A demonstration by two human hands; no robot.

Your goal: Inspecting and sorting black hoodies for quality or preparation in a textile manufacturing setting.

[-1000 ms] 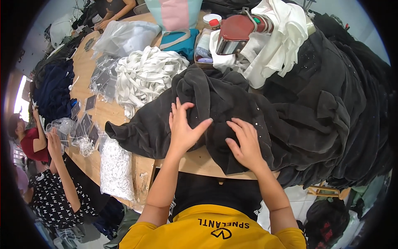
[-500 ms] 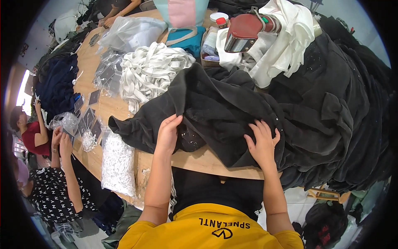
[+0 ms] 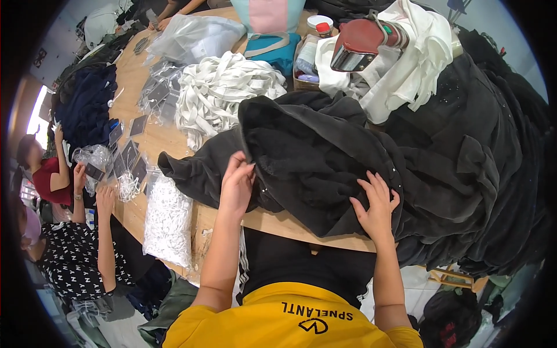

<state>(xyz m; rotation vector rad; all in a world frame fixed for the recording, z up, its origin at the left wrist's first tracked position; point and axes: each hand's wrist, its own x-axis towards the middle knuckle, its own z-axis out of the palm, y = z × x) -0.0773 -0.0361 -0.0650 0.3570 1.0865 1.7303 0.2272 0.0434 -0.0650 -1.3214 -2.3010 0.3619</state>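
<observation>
The bench (image 3: pixel 278 220) ran across the scene, with a large dark cloth pile (image 3: pixel 499 127) at its right. The dark garment (image 3: pixel 313 151) lay at the near middle, its folds parted around a hollow and its right side against the pile. Beyond its left part sat a heap of white straps (image 3: pixel 226 90); nearer and further left lay a clear bag of white pieces (image 3: pixel 168 217). The right hand (image 3: pixel 377 206) rested on the garment's right side, fingers spread, gripping nothing; the left hand (image 3: pixel 237 182) was nearly closed, seemingly pinching a left edge. The step in hand looked like opening and arranging the cloth. The next move seemed to call for a secure left pinch and a light right palm, smoothing the folds.
</observation>
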